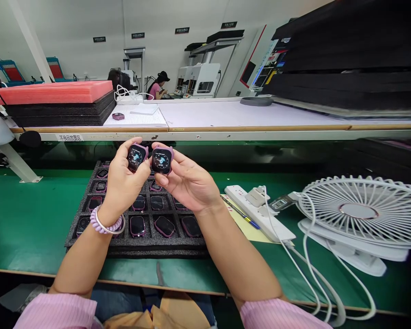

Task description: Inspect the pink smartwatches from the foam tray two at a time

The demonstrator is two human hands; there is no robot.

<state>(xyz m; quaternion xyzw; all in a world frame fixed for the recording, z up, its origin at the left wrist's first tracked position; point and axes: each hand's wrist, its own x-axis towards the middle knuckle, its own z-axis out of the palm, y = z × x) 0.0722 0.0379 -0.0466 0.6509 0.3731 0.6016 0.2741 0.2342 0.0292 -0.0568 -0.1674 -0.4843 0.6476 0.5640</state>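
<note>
My left hand (125, 180) is closed on a purple-cased smartwatch (136, 156), its screen lit with a clock face. Beside it, my right hand (190, 180) grips a second purple smartwatch (162, 160) by its edges, also showing a lit face. The two watches are held up side by side, screens toward me. Below them lies a dark grey foam tray (137, 249) with square compartments. Several purple watches with dark screens rest in it, such as one watch (137, 225) in the front row. My forearms and hands hide part of the tray.
To the right, a white power strip (260, 214) with plugs, a pen (241, 212) and a white fan (359, 210) stand on the green table (30, 228). A raised shelf (205, 112) carries pink foam (55, 92), paper, another watch (118, 116) and black foam stacks (345, 68). A person (157, 87) sits beyond.
</note>
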